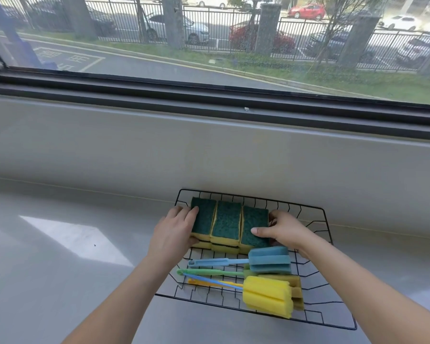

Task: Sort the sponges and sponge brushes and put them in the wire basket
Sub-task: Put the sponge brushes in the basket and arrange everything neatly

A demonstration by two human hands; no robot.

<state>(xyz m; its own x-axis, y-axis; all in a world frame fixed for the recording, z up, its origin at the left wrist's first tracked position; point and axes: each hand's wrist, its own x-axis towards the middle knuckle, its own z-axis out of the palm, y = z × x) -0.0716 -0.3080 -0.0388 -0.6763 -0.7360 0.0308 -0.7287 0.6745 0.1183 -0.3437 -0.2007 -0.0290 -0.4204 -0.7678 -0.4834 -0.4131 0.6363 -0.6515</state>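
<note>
At lower centre, we press our left hand [176, 232] and right hand [282, 230] closed against the row of green-topped yellow sponges [227, 223] in the black wire basket [318, 316], lower sponges mostly hidden.

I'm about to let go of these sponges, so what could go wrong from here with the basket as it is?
1. The left hand and right hand squeeze the green-topped sponges from both ends; released, the row may spring apart or tip over.
2. The blue sponge brush lies right against that row, so shifting sponges could nudge it.
3. The yellow sponge brush bulges at the near rim of the wire basket; a bump might roll it out.
</note>
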